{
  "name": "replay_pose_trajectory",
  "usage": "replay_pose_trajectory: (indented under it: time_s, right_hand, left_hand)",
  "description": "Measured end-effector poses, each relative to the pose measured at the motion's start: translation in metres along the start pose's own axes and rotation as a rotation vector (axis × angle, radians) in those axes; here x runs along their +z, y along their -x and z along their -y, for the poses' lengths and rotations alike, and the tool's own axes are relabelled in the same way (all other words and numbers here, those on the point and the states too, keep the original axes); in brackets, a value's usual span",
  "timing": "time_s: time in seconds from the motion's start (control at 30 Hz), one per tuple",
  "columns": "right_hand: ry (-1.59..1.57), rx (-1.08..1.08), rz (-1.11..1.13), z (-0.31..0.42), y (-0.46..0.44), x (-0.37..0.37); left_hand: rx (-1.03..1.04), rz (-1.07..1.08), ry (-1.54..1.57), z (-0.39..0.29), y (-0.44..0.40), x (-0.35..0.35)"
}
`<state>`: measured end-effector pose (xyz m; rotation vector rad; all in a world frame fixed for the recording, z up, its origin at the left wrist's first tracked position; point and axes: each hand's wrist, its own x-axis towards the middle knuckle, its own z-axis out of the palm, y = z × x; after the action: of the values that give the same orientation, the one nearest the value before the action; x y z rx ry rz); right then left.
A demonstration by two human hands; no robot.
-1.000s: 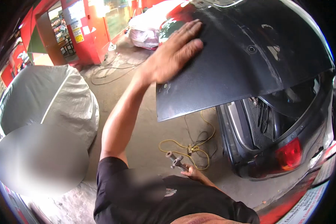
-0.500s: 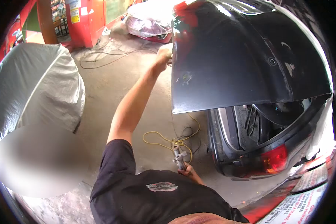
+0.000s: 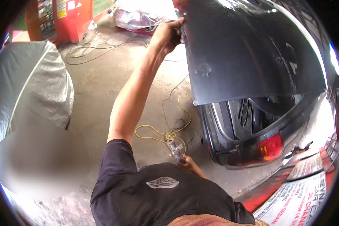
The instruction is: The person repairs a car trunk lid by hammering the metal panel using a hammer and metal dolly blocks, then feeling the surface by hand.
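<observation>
My left hand [image 3: 173,33] is at the far end of my outstretched arm, fingers closed on the left edge of a large black car panel [image 3: 245,56]. Scuffs and a rough patch mark the panel's dark surface. Low in front of my body, my right hand [image 3: 188,164] is wrapped round a grey metal tool that looks like a spray gun [image 3: 177,150]. A yellow hose [image 3: 147,136] lies looped beside its round end. Beneath the panel is the open rear of a black car [image 3: 229,150], with a red tail light [image 3: 270,147].
A silver-grey cover [image 3: 37,83] drapes a bulky shape on the left. A plastic-wrapped red car [image 3: 143,17] stands at the back. Dark cables [image 3: 90,56] trail over the concrete floor [image 3: 98,86]. Printed banners [image 3: 293,199] are at the lower right.
My left hand has moved farther up the panel's edge, its fingers now plainly on it. The panel's near left corner has shifted right and up in view. My right hand still holds the tool.
</observation>
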<state>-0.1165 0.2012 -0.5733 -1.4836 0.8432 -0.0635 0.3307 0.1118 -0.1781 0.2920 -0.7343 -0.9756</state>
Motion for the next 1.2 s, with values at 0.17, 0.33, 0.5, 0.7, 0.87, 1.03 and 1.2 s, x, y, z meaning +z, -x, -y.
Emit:
replay_pose_trajectory:
  time_s: [0.17, 0.33, 0.5, 0.7, 0.87, 1.03, 1.2]
  right_hand:
    - [-0.446, -0.022, -0.026, -0.048, -0.028, 0.005]
    - [0.711, -0.234, -0.168, 0.001, -0.034, 0.025]
    - [0.596, -0.413, -0.339, 0.061, -0.019, 0.032]
    - [0.925, -0.85, -0.577, 0.091, -0.031, 0.005]
    - [1.005, -0.977, -0.691, 0.096, -0.046, -0.031]
    - [1.067, -0.959, -0.602, 0.107, -0.035, -0.073]
    - [0.983, -0.802, -0.859, 0.044, -0.047, -0.138]
  left_hand:
    - [-0.079, -0.109, -0.243, -0.007, 0.02, 0.006]
    - [-0.314, 0.044, -0.462, 0.043, 0.07, -0.054]
    - [-0.944, 0.39, -0.821, 0.117, 0.199, -0.14]
    - [-1.309, 0.312, -0.351, 0.154, 0.283, -0.086]
    - [-1.264, 0.251, -0.219, 0.187, 0.277, -0.079]
    - [-1.297, 0.283, -0.37, 0.24, 0.242, -0.062]
    - [-1.365, 0.317, -0.481, 0.309, 0.195, -0.05]
